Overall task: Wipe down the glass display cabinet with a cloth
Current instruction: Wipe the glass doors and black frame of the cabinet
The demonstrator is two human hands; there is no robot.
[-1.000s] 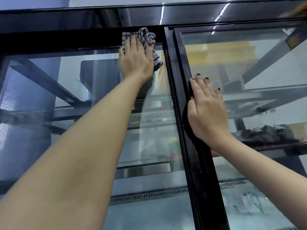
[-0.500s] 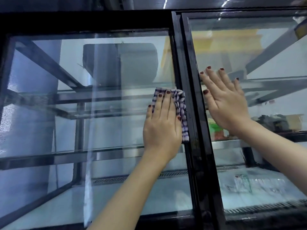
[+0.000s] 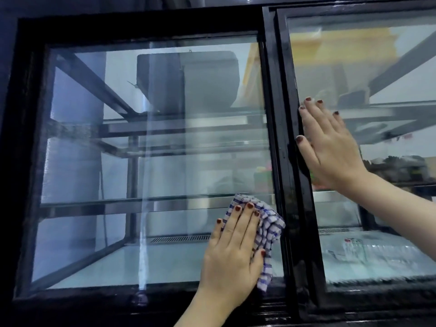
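Note:
The glass display cabinet has a black frame and two sliding glass panes. My left hand lies flat with straight fingers on a blue-and-white checked cloth, pressing it against the lower right of the left pane, beside the black centre post. The cloth sticks out above and to the right of my fingers. My right hand rests flat with spread fingers on the right pane, its thumb along that pane's black edge.
Inside are glass shelves on metal rails, a vent grille on the floor and a clear plastic pack behind the right pane. Small items sit on the right middle shelf. The black bottom frame lies just below my left wrist.
My left hand has swept the cloth down the left pane, from the top frame to near the bottom. My right hand has stayed on the right pane by its edge.

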